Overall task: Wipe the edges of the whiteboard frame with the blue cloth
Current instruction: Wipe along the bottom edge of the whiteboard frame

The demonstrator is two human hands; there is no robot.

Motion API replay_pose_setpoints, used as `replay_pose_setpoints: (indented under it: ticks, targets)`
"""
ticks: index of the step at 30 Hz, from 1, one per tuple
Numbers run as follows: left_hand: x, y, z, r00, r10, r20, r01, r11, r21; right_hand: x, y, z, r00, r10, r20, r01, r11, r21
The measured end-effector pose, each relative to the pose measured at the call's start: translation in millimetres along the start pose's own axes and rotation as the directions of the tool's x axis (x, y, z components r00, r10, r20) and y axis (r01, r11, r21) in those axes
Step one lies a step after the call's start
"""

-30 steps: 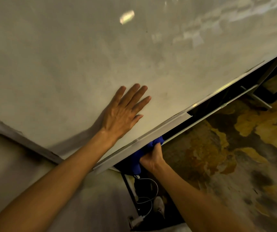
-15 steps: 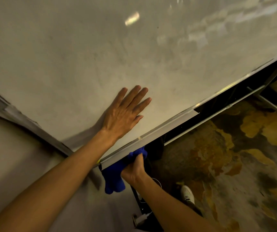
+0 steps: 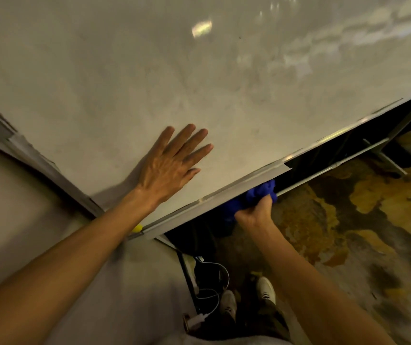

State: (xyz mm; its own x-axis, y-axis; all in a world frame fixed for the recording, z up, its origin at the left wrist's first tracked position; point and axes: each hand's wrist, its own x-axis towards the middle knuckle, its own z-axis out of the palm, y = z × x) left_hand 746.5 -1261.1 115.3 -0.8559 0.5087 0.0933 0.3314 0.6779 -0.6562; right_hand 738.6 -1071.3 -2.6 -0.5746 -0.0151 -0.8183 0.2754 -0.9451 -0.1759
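Note:
A large whiteboard (image 3: 199, 83) fills the upper part of the view, its metal bottom frame and tray (image 3: 224, 197) running diagonally from lower left to upper right. My left hand (image 3: 172, 168) lies flat on the board surface, fingers spread, just above the bottom edge. My right hand (image 3: 256, 212) grips a bunched blue cloth (image 3: 254, 195) and presses it against the underside of the tray, near the tray's right end. Part of the cloth is hidden under the tray.
A small yellow object (image 3: 136, 229) sits at the tray's left end. The board's stand legs and crossbar (image 3: 323, 170) cross below. White cables and a charger (image 3: 209, 295) lie on the floor by my shoes (image 3: 265, 290). The floor at right is mottled brown and yellow.
My right hand slid the blue cloth left along the tray's underside to its left end, then back right toward the tray's right end. My left hand stayed flat on the board.

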Motion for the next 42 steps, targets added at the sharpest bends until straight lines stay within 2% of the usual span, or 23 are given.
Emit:
replay_pose_setpoints:
  ticks: [2,3,4,5,7,8,9,10,11,13,15,17,18,20,23,25,32,39,42]
  targets:
    - [-7.2,-0.8,2.4,0.999,-0.039,-0.019,0.039,0.999,0.016,2.8,-21.4,2.5,0.98,-0.195,0.042,0.194,0.981,0.025]
    - [-11.2,-2.1,4.7,0.998,-0.066,-0.019,0.066,0.998,0.0,5.3,-30.8,3.1,0.966,-0.24,0.096,0.236,0.97,0.055]
    - [-14.4,-4.0,7.4,0.995,-0.102,-0.016,0.101,0.994,-0.043,7.7,-40.9,5.8,0.975,-0.199,0.093,0.198,0.98,0.027]
    - [-18.1,-6.7,10.5,0.99,-0.144,-0.012,0.142,0.985,-0.093,8.8,-49.7,6.7,0.986,-0.165,0.025,0.166,0.985,-0.046]
    - [-21.0,-9.6,16.3,0.974,-0.22,-0.047,0.212,0.968,-0.134,2.2,-67.9,9.6,0.963,-0.269,-0.028,0.261,0.951,-0.162]
    - [-22.7,-10.8,18.4,0.967,-0.243,-0.07,0.234,0.965,-0.123,2.4,-75.0,13.3,0.947,-0.32,-0.026,0.312,0.936,-0.165]
    - [-22.8,-9.5,20.2,0.962,-0.255,-0.096,0.244,0.963,-0.112,0.4,-79.8,18.3,0.907,-0.422,-0.011,0.409,0.885,-0.223]
    - [-23.4,-8.4,22.4,0.959,-0.258,-0.116,0.247,0.964,-0.102,-3.7,-81.0,21.1,0.851,-0.524,0.028,0.504,0.801,-0.322]
    - [-22.7,-7.5,23.3,0.958,-0.254,-0.131,0.243,0.965,-0.093,-6.7,-79.6,20.2,0.77,-0.63,0.096,0.604,0.674,-0.425]
    - [-21.3,-6.0,23.0,0.959,-0.244,-0.14,0.235,0.969,-0.077,-9.0,-70.9,16.7,0.609,-0.73,0.311,0.737,0.375,-0.563]
    - [-20.7,-4.8,22.3,0.958,-0.251,-0.14,0.245,0.968,-0.064,-5.9,-60.1,9.4,0.47,-0.677,0.566,0.776,0.012,-0.631]
    - [-20.4,-5.3,20.5,0.958,-0.257,-0.128,0.251,0.966,-0.059,-2.5,-45.0,-0.9,0.397,-0.53,0.749,0.697,-0.357,-0.622]
    - [-19.6,-5.6,20.3,0.96,-0.254,-0.121,0.248,0.967,-0.058,-1.9,-37.1,-7.8,0.392,-0.455,0.8,0.647,-0.481,-0.591]
    - [-19.9,-6.6,20.9,0.961,-0.254,-0.11,0.248,0.967,-0.064,-3.3,-19.7,-20.8,0.39,-0.334,0.858,0.587,-0.627,-0.511]
    - [-21.0,-5.7,20.8,0.961,-0.259,-0.097,0.256,0.966,-0.048,-6.4,0.6,-33.2,0.407,-0.179,0.896,0.569,-0.717,-0.402]
    - [-21.9,-5.5,20.6,0.962,-0.259,-0.087,0.257,0.966,-0.039,-13.2,13.2,-35.9,0.405,-0.107,0.908,0.577,-0.741,-0.345]
    - [-20.8,-5.0,21.9,0.963,-0.26,-0.067,0.257,0.965,-0.053,-31.1,55.1,-41.2,0.403,0.009,0.915,0.624,-0.735,-0.267]
    - [-19.2,-5.2,30.4,0.958,-0.255,-0.131,0.256,0.967,-0.013,-49.1,113.8,-49.3,0.373,0.197,0.907,0.656,-0.747,-0.108]
    - [-19.0,-6.0,31.2,0.959,-0.253,-0.132,0.254,0.967,-0.009,-49.3,125.8,-50.1,0.365,0.201,0.909,0.652,-0.752,-0.095]
